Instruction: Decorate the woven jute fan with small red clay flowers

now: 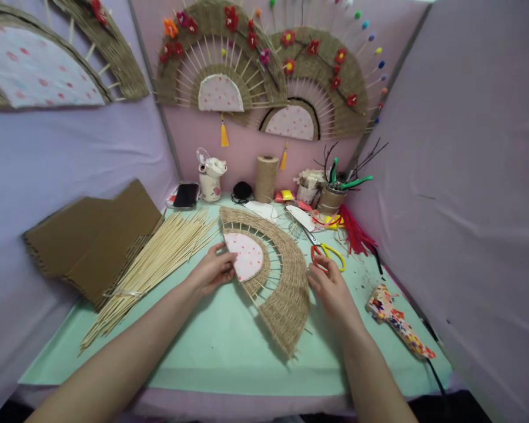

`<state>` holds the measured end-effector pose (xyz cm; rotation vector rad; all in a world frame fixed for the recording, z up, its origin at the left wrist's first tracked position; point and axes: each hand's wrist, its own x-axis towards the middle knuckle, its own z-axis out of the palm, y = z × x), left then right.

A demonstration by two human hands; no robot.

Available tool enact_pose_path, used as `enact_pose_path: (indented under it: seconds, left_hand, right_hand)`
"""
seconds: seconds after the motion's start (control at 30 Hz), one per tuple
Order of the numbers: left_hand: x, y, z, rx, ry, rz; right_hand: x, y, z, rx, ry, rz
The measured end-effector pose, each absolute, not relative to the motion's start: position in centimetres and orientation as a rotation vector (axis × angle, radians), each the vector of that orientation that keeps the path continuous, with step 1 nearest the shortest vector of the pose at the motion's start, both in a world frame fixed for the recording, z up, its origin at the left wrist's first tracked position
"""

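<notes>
A half-round fan woven from jute twine on wooden skewers [286, 276] lies on the mint-green table [220, 346], its centre a white half-disc with pink dots [248, 257]. My left hand [214, 270] pinches the fan's straight edge beside that half-disc, fingers curled on it. My right hand [330, 288] rests with fingers curled at the fan's outer woven rim, touching its right edge. Just beyond the right hand lie scissors with red and yellow handles [324, 251].
A bundle of bamboo skewers [158, 264] and cardboard sheets [92, 238] lie at left. At the back stand a twine spool [265, 178], a small white appliance [210, 176], a phone [186, 195] and a tool cup [331, 197]. A patterned glue gun [397, 320] lies right. Finished fans hang on the wall.
</notes>
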<state>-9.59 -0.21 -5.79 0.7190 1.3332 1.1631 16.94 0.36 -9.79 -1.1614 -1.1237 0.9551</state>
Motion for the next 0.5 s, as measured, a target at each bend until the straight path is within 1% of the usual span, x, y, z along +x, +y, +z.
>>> enact_pose_path:
  seconds: [0.2,0.4,0.5]
  left_hand:
    - [-9.5,-0.8,-5.1,0.679,1.273,1.215]
    - [-12.9,-2.8,-2.6,0.734,1.243,1.327]
    - [-14.1,-3.4,-1.6,0.758,1.156,1.405]
  right_hand:
    - [16.6,-0.6,-8.4,-1.169,-0.903,1.249]
    - [16.7,0.0,-5.8,-1.087,-0.985,1.129]
    - [16.1,1.2,-4.4,-0.997,-0.933,1.074]
